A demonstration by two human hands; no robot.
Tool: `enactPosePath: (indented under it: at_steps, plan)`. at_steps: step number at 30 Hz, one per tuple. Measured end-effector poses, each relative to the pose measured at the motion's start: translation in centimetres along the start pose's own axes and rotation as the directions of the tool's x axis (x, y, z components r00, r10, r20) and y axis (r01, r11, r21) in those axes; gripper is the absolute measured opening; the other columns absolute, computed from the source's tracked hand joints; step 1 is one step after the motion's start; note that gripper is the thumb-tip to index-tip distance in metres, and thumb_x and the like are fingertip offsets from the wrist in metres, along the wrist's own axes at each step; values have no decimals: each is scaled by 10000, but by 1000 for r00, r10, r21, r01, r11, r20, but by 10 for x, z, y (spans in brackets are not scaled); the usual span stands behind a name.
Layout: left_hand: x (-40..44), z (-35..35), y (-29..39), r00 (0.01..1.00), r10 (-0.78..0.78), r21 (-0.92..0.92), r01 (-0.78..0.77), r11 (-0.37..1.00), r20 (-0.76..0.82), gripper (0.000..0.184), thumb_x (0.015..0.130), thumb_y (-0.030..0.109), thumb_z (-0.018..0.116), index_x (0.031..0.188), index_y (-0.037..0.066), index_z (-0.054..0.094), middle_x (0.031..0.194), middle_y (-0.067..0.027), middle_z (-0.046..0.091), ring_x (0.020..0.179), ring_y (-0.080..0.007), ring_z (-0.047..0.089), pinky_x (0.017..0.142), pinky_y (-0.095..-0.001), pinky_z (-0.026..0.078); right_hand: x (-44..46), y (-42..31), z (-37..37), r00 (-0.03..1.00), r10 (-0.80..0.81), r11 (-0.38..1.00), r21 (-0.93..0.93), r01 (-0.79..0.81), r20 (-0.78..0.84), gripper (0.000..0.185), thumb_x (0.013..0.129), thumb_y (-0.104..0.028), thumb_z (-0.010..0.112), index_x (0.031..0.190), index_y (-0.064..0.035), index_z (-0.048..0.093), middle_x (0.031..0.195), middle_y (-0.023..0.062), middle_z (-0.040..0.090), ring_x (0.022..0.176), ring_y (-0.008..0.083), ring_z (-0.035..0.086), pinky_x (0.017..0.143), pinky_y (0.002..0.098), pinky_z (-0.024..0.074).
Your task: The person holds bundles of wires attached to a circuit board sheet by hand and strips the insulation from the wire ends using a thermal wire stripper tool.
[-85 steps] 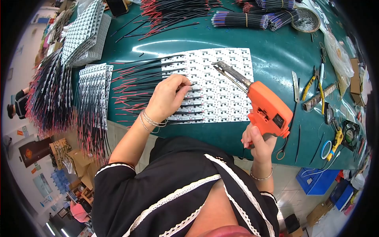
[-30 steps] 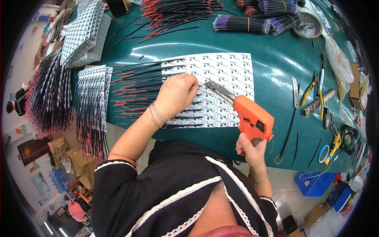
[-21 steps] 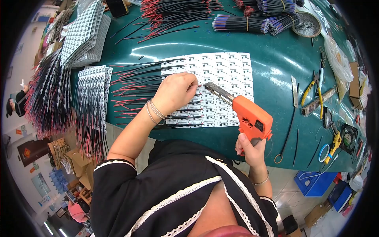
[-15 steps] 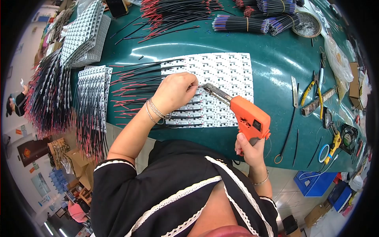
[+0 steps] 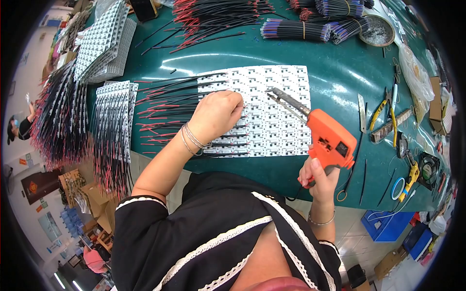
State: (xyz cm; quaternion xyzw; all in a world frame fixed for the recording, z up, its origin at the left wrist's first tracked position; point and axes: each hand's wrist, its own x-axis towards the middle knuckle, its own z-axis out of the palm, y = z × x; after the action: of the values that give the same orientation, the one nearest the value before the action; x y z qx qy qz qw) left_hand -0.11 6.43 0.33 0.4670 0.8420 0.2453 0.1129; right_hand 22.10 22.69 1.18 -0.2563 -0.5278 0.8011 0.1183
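Note:
My right hand (image 5: 320, 180) is wrapped round the handle of an orange soldering gun (image 5: 332, 138). Its metal tip points up and left over the white circuit board panel (image 5: 286, 114), apart from my other hand. My left hand (image 5: 218, 112) is closed in a pinch at the panel's left part, over a row of black wires (image 5: 167, 112) with red ends. The fingertips are turned down, so the wire between them is mostly hidden. Wires lie along the panel's left side and stick out leftward. Small dark marks repeat across the panel's white surface.
Wired panels (image 5: 114, 121) and stacked white panels (image 5: 99, 46) stand at left. Loose wires (image 5: 213, 22) and banded wire bundles (image 5: 296, 29) lie at the back, near a round dish (image 5: 377, 31). Pliers (image 5: 383, 114), a blade (image 5: 362, 112) and a small fan (image 5: 428, 169) are at right.
The soldering gun has moved right, its tip drawing away from my left fingertips. My right hand has shifted right with it. My left hand stays in nearly the same place.

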Motion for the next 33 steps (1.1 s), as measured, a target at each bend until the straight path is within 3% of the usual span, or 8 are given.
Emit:
enactPosePath:
  at_steps: [11, 17, 20, 23, 25, 26, 29, 33]
  plan:
    - [0, 0, -17, 991, 137, -133, -135, 982, 0, 41, 742, 53, 591, 765, 34, 563, 700, -97, 574, 642, -268, 565, 595, -338, 448, 17, -15, -4, 995, -91, 992, 81, 94, -37, 373, 864, -175, 509, 1125, 79, 426, 540, 31, 410, 375, 97, 401, 364, 231, 347]
    - [23, -26, -18, 953, 150, -97, -129, 987, 264, 69, 760, 89, 594, 780, 23, 592, 735, -125, 573, 691, -294, 567, 642, -352, 461, 19, -17, -8, 991, -120, 989, 78, 124, -52, 378, 867, -176, 509, 1133, 79, 423, 547, 30, 409, 380, 94, 402, 367, 226, 343]
    - [65, -43, -38, 982, 155, 217, -175, 960, 108, 109, 757, 96, 590, 851, 41, 593, 823, -119, 567, 822, -294, 552, 758, -369, 447, 20, -18, -9, 990, -135, 987, 85, 139, -42, 378, 869, -177, 509, 1136, 77, 423, 550, 28, 410, 380, 93, 401, 369, 227, 345]
    - [120, -58, -56, 974, 150, 454, -57, 889, -172, 230, 745, 105, 600, 963, 45, 564, 974, -124, 548, 934, -305, 518, 827, -375, 430, 18, -23, -8, 987, -153, 984, 80, 156, -44, 376, 871, -174, 505, 1138, 77, 422, 550, 28, 412, 379, 94, 401, 370, 229, 347]
    - [155, -60, -83, 922, 225, 494, -43, 869, -315, 307, 737, 108, 611, 1028, 41, 537, 1003, -135, 537, 953, -313, 509, 836, -382, 428, 17, -27, -9, 985, -167, 983, 74, 170, -54, 374, 872, -173, 504, 1138, 77, 421, 548, 28, 411, 379, 94, 400, 370, 230, 348]
    - [168, -61, -93, 897, 280, 533, -60, 844, -343, 375, 729, 120, 632, 1078, 50, 513, 1000, -133, 541, 952, -315, 512, 836, -383, 429, 17, -28, -9, 983, -172, 982, 72, 176, -61, 373, 872, -172, 504, 1137, 77, 422, 546, 28, 411, 378, 95, 400, 370, 231, 348]
    - [191, -52, -106, 946, 144, 555, 43, 831, -289, 420, 717, 137, 656, 1100, 58, 505, 992, -122, 546, 948, -310, 514, 832, -379, 429, 15, -31, -13, 980, -180, 981, 54, 185, -87, 373, 871, -174, 507, 1137, 74, 424, 537, 28, 407, 379, 96, 399, 370, 231, 348]
    - [194, -41, -114, 917, 258, 595, -28, 803, -305, 311, 691, 105, 668, 968, 85, 528, 899, -97, 532, 861, -275, 516, 757, -392, 431, 13, -34, -15, 974, -194, 978, 56, 201, -117, 374, 869, -176, 513, 1137, 71, 429, 529, 28, 400, 382, 99, 398, 371, 230, 346]
